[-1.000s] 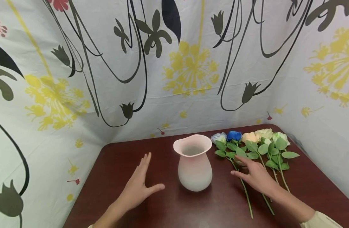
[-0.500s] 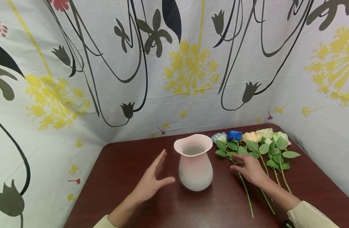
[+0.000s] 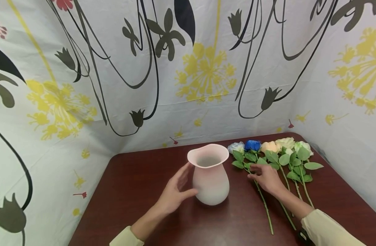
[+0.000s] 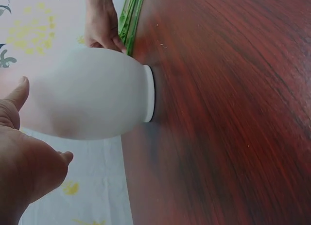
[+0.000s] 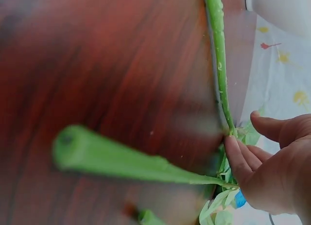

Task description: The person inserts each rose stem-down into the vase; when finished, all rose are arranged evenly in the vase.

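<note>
- Since a second ago, the left hand has been moved in from well to the side until it is right at the pink vase, and the right hand has been slid farther up the flower stems toward the leaves.
- The vase is stood upright near the middle of the dark red table, with its wide wavy mouth turned up.
- The vase is cupped loosely from its left side by the left hand. The fingers are spread and a little bent, and the thumb is laid against the lower belly. In the left wrist view, a small gap can be seen between the palm and the vase, so the vase is not yet held tight.
- A bunch of roses is laid flat just to the right of the vase: a pale blue one, a deep blue one, a peach one and two cream ones, with green leaves and long stems pointed toward the person.
- The right hand is laid on the leftmost stems, below the leaves. In the right wrist view, the fingertips are pressed onto a green stem. Whether it is really pinched cannot be told.
- The vase could be tipped or slid if it is bumped by a stem while it is only lightly steadied.
- Leaves of the other roses could be caught and dragged along if one stem is lifted from the pile.
- A flowered cloth is hung behind and beside the table.
</note>
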The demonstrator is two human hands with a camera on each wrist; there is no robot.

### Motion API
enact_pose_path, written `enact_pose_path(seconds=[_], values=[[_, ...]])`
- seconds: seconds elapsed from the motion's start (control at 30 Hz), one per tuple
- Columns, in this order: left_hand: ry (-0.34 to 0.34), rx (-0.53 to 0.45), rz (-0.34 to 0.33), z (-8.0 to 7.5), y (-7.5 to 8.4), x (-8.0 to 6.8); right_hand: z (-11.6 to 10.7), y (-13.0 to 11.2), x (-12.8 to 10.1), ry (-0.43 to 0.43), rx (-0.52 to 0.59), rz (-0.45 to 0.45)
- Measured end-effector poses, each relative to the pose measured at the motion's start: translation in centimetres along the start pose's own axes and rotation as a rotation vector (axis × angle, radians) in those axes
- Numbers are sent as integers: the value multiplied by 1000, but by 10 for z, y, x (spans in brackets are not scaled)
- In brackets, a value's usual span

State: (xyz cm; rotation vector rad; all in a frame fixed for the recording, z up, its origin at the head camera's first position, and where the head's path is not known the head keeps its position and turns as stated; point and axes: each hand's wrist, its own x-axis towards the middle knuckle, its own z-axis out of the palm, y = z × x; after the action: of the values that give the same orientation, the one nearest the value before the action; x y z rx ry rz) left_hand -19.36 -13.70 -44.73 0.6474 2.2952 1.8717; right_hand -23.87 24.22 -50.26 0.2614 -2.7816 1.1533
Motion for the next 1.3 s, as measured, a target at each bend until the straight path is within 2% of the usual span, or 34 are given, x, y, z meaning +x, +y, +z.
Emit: enact_pose_path(seconds=[0.23,0.53,0.8,1.17,1.3], values=[[4,18,31,9,-3,3,2,4,10,20,2,31],[13,33,32,16,-4,3,0,4,18,1,52,147],[44,62,57,19,-5,3,-4,3,21,-56,173,260],[64,82,73,20,-7,3,-16,-3,23,-150,463,380],[61,90,78,19,-8,4,-21,-4,24,-176,519,406]])
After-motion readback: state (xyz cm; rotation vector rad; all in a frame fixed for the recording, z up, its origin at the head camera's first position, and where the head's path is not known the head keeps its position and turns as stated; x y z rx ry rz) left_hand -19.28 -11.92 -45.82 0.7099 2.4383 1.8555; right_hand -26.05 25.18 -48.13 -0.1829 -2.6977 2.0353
